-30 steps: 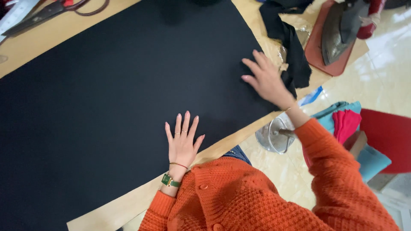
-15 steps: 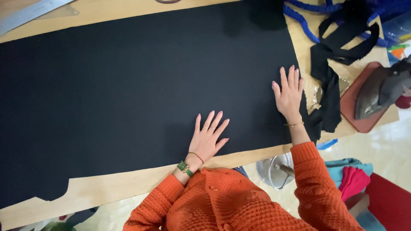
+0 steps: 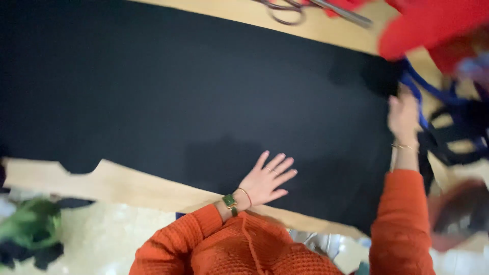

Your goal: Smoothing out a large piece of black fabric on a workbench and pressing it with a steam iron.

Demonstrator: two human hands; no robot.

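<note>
Two hands are working on a large black fabric sheet (image 3: 193,97) that is lying spread over a light wooden table (image 3: 127,183). Compared with half a second ago, the view is showing more of the table's far edge, where scissors (image 3: 305,7) and a red cloth (image 3: 433,25) are now appearing, and the right hand (image 3: 404,116) is sitting farther out, at the sheet's right edge rather than flat beside the left one. The left hand (image 3: 266,179) is staying near the sheet's near edge, as before, palm down with fingers spread and released, pressing on the cloth and gripping nothing. The right hand is blurred; it is touching the sheet's right border where blue straps (image 3: 433,91) are lying, and I cannot tell whether its fingers are closed on anything. A green wristwatch (image 3: 229,202) is showing on the left wrist above an orange knitted sleeve (image 3: 183,239). No containers are clearly showing; a green bundle (image 3: 30,224) is lying on the pale floor at the lower left.
</note>
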